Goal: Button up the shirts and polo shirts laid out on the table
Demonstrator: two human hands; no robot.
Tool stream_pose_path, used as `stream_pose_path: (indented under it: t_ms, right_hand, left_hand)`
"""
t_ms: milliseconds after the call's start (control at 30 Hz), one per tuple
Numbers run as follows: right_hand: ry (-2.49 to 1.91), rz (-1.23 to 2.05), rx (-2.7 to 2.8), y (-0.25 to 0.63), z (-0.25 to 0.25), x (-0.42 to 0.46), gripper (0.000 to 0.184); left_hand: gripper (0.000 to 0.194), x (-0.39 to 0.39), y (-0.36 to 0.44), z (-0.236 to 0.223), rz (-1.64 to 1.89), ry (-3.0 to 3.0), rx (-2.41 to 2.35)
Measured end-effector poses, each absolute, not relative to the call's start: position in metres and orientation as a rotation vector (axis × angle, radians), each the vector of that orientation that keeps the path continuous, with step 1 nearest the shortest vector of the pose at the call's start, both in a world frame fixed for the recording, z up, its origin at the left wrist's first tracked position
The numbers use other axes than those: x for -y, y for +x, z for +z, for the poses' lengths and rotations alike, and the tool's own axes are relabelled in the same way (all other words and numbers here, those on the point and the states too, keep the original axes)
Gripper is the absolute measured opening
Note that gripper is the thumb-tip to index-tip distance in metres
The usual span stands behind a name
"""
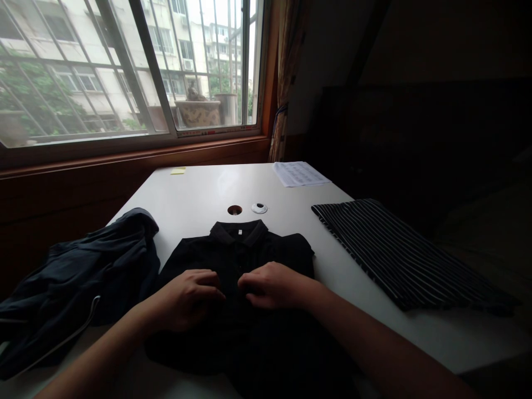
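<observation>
Daylight is streaming from the window (153,66) at upper left — sky (208,10) is blowing out to white — and glare is glowing softly on the counter (199,191), while the right side is sinking into near-black and the shirt (245,252) is losing its folds in shadow.

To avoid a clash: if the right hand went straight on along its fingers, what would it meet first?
The right hand would probably meet the left hand first, across a narrow gap over the black collared shirt; depth is unclear, so the shirt might come sooner.
</observation>
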State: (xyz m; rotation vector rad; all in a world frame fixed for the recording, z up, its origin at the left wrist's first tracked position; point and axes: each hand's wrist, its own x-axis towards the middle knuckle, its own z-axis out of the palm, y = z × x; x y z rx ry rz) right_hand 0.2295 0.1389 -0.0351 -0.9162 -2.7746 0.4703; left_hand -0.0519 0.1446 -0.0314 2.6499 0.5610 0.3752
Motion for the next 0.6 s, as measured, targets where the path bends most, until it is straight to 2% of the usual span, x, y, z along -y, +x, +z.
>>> stream_pose_path:
  t_ms: [133, 400, 600]
  right_hand:
    - [-0.913, 0.520, 2.759, 0.230, -0.034, -0.139, 0.024]
    - [-0.936, 0.604, 2.749, 0.228, -0.030, -0.139, 0.022]
    - [-0.955, 0.632, 2.751, 0.228, -0.028, -0.138, 0.019]
  left_hand:
    - [0.042, -0.143, -0.051, -0.028, 0.347, 2.641, -0.584]
    - [0.056, -0.144, -0.048, -0.031, 0.408, 2.653, -0.627]
    - [0.043, -0.148, -0.047, -0.042, 0.404, 2.696, -0.651]
